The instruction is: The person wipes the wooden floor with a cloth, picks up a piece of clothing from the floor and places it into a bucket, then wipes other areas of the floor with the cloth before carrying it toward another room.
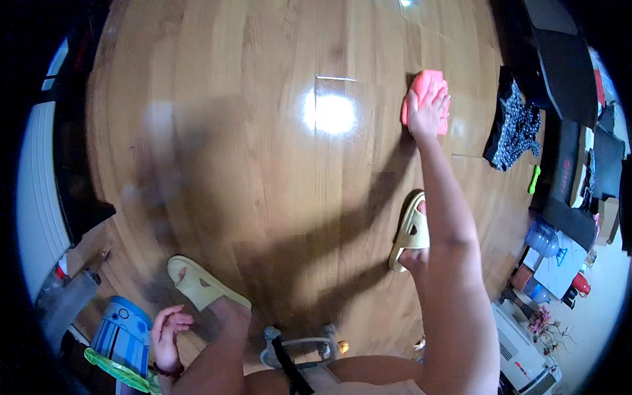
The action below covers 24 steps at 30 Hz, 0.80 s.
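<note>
My right hand (426,117) lies flat with spread fingers on a pink cloth (440,123) on the wooden floor (263,131). The cloth is folded or bunched and shows around the fingers. Beside my left knee, my left hand (170,336) hangs in the air with its fingers loosely bent and apart, holding nothing. A blue patterned bin or box (122,329) stands close to it, with a green plastic edge (118,370) at its side.
My feet wear yellow slippers (197,283). At the right lie a dark dotted cloth (517,125) and a green object (534,179). Further right are a water jug (542,237) and a white appliance (523,352). Dark furniture (79,164) borders the left. A small stool-like frame (299,342) sits below me.
</note>
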### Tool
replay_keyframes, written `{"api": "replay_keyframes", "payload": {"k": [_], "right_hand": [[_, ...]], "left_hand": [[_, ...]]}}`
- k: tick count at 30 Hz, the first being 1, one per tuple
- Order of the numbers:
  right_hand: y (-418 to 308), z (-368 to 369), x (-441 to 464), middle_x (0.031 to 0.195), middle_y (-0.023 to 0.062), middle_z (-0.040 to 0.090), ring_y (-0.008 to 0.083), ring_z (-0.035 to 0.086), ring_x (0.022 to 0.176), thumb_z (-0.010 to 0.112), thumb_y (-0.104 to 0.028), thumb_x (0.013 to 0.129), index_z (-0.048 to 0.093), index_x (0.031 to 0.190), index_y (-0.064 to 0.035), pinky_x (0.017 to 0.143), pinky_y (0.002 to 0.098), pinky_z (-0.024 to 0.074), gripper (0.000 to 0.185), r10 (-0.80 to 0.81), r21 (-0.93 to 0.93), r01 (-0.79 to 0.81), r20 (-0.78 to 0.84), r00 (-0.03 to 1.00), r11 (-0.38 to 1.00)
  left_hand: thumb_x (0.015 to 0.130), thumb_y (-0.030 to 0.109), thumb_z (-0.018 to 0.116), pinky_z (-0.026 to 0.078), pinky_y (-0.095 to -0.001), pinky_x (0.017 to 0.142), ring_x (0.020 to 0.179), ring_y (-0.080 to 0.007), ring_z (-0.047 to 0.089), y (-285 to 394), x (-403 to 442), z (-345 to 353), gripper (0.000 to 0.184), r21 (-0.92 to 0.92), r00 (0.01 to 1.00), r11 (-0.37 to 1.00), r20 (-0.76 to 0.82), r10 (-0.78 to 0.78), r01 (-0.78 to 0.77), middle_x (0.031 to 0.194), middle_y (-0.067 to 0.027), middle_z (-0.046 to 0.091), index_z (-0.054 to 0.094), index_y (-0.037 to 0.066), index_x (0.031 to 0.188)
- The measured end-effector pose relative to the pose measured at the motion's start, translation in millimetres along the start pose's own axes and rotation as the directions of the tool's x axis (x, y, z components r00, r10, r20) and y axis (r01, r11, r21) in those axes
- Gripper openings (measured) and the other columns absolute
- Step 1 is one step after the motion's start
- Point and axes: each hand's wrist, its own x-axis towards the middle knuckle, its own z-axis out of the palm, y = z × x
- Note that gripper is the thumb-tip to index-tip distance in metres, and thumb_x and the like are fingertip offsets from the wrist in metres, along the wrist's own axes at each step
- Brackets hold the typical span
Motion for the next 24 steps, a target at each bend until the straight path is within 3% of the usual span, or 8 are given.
{"api": "replay_keyframes", "payload": {"k": [3, 5, 9, 11, 14, 15, 18, 24], "right_hand": [[-32, 11, -23, 0.151, 0.0266, 0.011, 0.0406, 0.006, 0.141, 0.036, -0.053, 0.090, 0.014, 0.144, 0.0051, 0.114, 0.0488, 0.0072, 0.082, 0.247, 0.251, -0.223, -0.068, 0.967, 0.942], [-77, 1, -104, 0.151, 0.0280, 0.010, 0.0412, 0.006, 0.141, 0.033, -0.048, 0.092, 0.012, 0.144, 0.0070, 0.114, 0.0505, 0.0062, 0.078, 0.043, 0.049, -0.040, -0.059, 0.997, 0.998], [-128, -14, -315, 0.150, 0.0288, 0.011, 0.0465, 0.006, 0.140, 0.038, -0.048, 0.088, 0.019, 0.147, -0.0025, 0.110, 0.0610, 0.0060, 0.076, -0.222, 0.384, 0.150, 0.149, 0.963, 0.911], [-138, -24, -377, 0.149, 0.0289, 0.016, 0.0477, 0.017, 0.137, 0.051, -0.051, 0.079, 0.029, 0.146, -0.0202, 0.104, 0.0676, 0.0181, 0.077, -0.371, 0.133, 0.372, 0.613, 0.698, 0.919], [-112, -34, -323, 0.149, 0.0295, 0.015, 0.0505, 0.019, 0.135, 0.053, -0.052, 0.077, 0.031, 0.145, -0.0225, 0.104, 0.0658, 0.0203, 0.078, -0.613, 0.296, 0.563, 0.580, 0.537, 0.772], [-100, -32, -302, 0.150, 0.0297, 0.012, 0.0525, 0.018, 0.134, 0.052, -0.052, 0.077, 0.030, 0.145, -0.0181, 0.105, 0.0648, 0.0188, 0.079, -0.445, 0.163, 0.444, 0.604, 0.661, 0.881], [-54, -28, -190, 0.149, 0.0313, 0.009, 0.0490, 0.013, 0.137, 0.046, -0.048, 0.081, 0.023, 0.146, -0.0037, 0.108, 0.0614, 0.0145, 0.081, -0.284, 0.066, 0.278, 0.116, 0.952, 0.958], [46, 1, -43, 0.150, 0.0274, 0.013, 0.0424, 0.008, 0.140, 0.046, -0.046, 0.085, 0.017, 0.148, -0.0098, 0.112, 0.0551, 0.0105, 0.078, -0.139, 0.064, 0.143, -0.062, 0.988, 0.988]], "left_hand": [[0.097, 0.021, 0.043, 0.047, -0.0238, 0.073, 0.084, -0.0152, 0.061, -3, 0, 4, 0.032, -0.033, 1.000, 0.999, -0.010, 0.002, -0.002, 0.094, -0.0110, 0.064, 0.053, -0.002, 0.117], [0.097, 0.021, 0.043, 0.047, -0.0237, 0.073, 0.084, -0.0150, 0.062, 1, 0, 6, 0.032, -0.050, 1.000, 0.999, -0.002, 0.009, -0.009, 0.095, -0.0106, 0.064, 0.052, -0.002, 0.117], [0.097, 0.021, 0.043, 0.047, -0.0238, 0.073, 0.085, -0.0149, 0.062, 8, 5, 10, 0.033, -0.040, 1.000, 0.999, 0.011, 0.009, -0.009, 0.096, -0.0101, 0.064, 0.052, -0.002, 0.118], [0.097, 0.021, 0.042, 0.047, -0.0242, 0.074, 0.085, -0.0151, 0.062, 7, 9, 14, 0.032, -0.037, 1.000, 0.999, -0.007, 0.002, -0.002, 0.095, -0.0101, 0.064, 0.052, -0.003, 0.117], [0.097, 0.019, 0.041, 0.046, -0.0245, 0.074, 0.085, -0.0151, 0.061, 10, 12, 17, 0.031, -0.022, 0.999, 0.999, -0.002, 0.036, -0.036, 0.093, -0.0100, 0.064, 0.054, -0.003, 0.115], [0.097, 0.018, 0.041, 0.045, -0.0244, 0.074, 0.085, -0.0149, 0.061, 12, 12, 19, 0.030, -0.009, 0.996, 0.996, 0.015, 0.084, -0.084, 0.093, -0.0097, 0.064, 0.054, -0.003, 0.115], [0.097, 0.017, 0.039, 0.045, -0.0239, 0.074, 0.085, -0.0146, 0.061, 13, 10, 24, 0.030, 0.075, 0.992, 0.989, 0.019, 0.128, -0.129, 0.093, -0.0093, 0.064, 0.053, -0.003, 0.115], [0.097, 0.016, 0.037, 0.045, -0.0236, 0.074, 0.085, -0.0142, 0.061, 17, -4, 41, 0.031, 0.081, 0.994, 0.991, -0.016, 0.110, -0.109, 0.094, -0.0092, 0.064, 0.054, -0.003, 0.115]]}}
